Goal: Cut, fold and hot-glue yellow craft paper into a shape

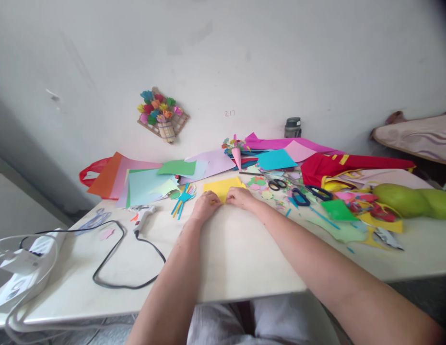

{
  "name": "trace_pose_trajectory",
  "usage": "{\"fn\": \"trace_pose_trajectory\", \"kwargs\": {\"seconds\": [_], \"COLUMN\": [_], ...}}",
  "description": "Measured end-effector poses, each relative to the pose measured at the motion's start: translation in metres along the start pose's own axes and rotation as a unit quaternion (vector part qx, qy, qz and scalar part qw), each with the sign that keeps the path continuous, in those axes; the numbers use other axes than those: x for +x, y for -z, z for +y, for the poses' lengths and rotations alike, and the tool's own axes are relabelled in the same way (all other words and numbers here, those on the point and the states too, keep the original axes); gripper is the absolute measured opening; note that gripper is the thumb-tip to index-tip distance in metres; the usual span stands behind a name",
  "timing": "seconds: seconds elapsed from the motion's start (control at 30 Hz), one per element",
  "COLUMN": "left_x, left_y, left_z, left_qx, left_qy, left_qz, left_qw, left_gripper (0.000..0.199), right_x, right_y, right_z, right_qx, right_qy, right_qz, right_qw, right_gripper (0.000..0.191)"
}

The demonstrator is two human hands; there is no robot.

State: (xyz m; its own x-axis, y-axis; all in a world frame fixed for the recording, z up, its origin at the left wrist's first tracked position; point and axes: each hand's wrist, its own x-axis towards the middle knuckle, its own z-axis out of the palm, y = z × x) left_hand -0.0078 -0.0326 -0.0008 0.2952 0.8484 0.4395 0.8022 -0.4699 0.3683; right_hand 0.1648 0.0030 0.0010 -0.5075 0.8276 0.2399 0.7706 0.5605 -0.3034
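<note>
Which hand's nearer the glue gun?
Left. The left hand is to the right of the glue gun, past the paper strips; the right hand is farther right, at the yellow paper.

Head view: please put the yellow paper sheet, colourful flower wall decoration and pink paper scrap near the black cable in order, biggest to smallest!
1. Colourful flower wall decoration
2. Yellow paper sheet, partly covered
3. Pink paper scrap

Left arm reached forward, bare | right arm slanted in from the right, also bare | left hand was back-up, fingers curled | right hand bent its fingers inward, facing the left (only a small gap parted them)
</note>
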Motion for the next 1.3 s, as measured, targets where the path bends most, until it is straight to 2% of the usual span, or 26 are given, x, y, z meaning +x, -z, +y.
{"fn": "trace_pose_trajectory", "kwargs": {"seconds": [0.1,0.23,0.9,1.3], "left_x": [0.000,0.001,-0.001,-0.002], "left_y": [-0.001,-0.001,-0.003,-0.003], "left_z": [-0.003,-0.004,0.005,0.007], "left_qx": [-0.002,0.021,0.105,0.145], "left_qy": [0.001,0.007,0.062,0.099], "left_qz": [0.012,0.001,-0.018,-0.017], "left_qw": [1.000,1.000,0.992,0.984], "left_gripper": [0.005,0.007,0.014,0.019], "right_x": [0.001,0.001,0.000,0.003], "right_y": [-0.001,0.000,0.005,0.006], "right_z": [0.001,0.000,-0.010,-0.013], "right_qx": [0.011,0.014,-0.047,-0.042], "right_qy": [-0.004,-0.007,-0.041,-0.070], "right_qz": [-0.005,-0.009,-0.025,-0.035], "right_qw": [1.000,1.000,0.998,0.996], "right_gripper": [0.015,0.015,0.026,0.025]}}
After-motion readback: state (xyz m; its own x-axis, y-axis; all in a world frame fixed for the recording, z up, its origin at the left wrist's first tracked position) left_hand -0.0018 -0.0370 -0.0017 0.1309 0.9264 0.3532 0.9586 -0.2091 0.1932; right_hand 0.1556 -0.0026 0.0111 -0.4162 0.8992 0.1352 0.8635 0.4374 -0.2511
